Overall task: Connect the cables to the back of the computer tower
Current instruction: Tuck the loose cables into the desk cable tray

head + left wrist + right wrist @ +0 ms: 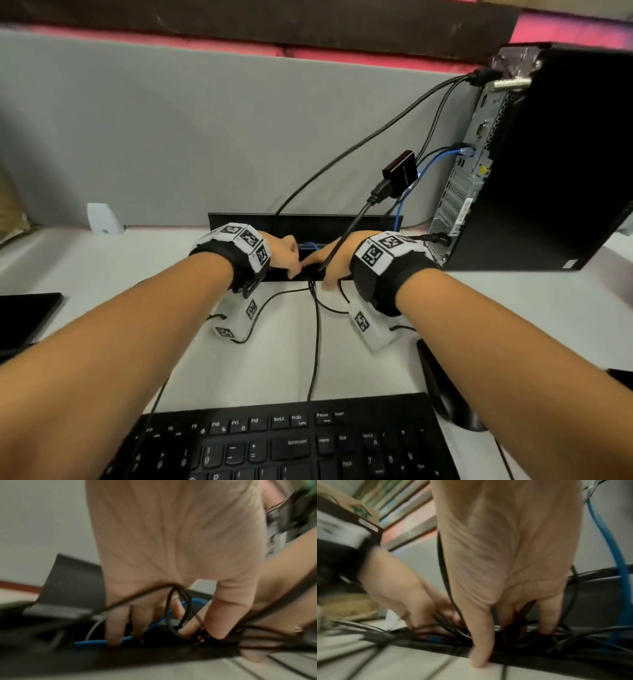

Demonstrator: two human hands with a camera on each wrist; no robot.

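The black computer tower (555, 154) stands at the right of the desk, its metal back panel (479, 137) facing left. A blue cable (442, 152) and black cables are plugged into it, and a black adapter (400, 169) hangs beside it. Both hands reach into the black cable tray (239, 219) at the desk's back edge. My left hand (199, 633) pinches a thin black cable (187, 601) between thumb and forefinger, above the blue cable (92, 643). My right hand (511, 646) has its thumb on the tray's front edge, and its fingertips are buried among black cables.
A black keyboard (291, 442) lies at the near edge, its thin cable (317, 342) running back to the tray. A dark flat item (24, 318) sits at the left and a black curved object (445, 387) at the right. A grey partition (171, 137) closes the back.
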